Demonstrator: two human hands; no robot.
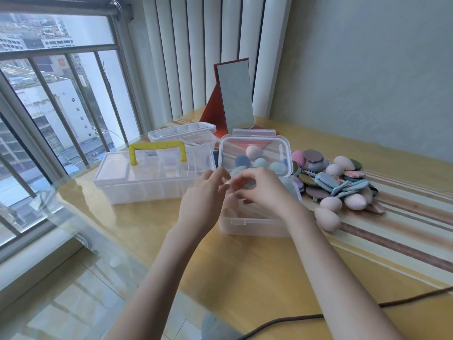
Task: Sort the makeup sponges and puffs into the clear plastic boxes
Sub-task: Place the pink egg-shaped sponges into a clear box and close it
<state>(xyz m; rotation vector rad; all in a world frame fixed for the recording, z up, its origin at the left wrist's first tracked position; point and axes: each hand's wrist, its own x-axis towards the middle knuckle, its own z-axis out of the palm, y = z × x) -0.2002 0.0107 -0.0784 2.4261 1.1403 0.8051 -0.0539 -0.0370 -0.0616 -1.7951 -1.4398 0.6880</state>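
A clear plastic box (pixel 247 225) stands open in the middle of the table, its lid (pixel 255 153) tilted upright at the back. Several blue, teal and pink sponges show through the lid. My left hand (pixel 206 200) hovers at the box's left rim with fingers apart and nothing in it. My right hand (pixel 259 190) is over the box's opening, thumb and fingers curled together; whether it holds something is blurred. To the right lies a pile of sponges and flat puffs (pixel 335 177), with a pink egg-shaped sponge (pixel 327 219) nearest me.
A shut clear box with a yellow handle (pixel 157 146) sits to the left, and another clear box (pixel 181 131) behind it. A red-backed mirror (pixel 235 96) stands at the back. A dark cable (pixel 294 317) runs along the near edge. A railed window is at the left.
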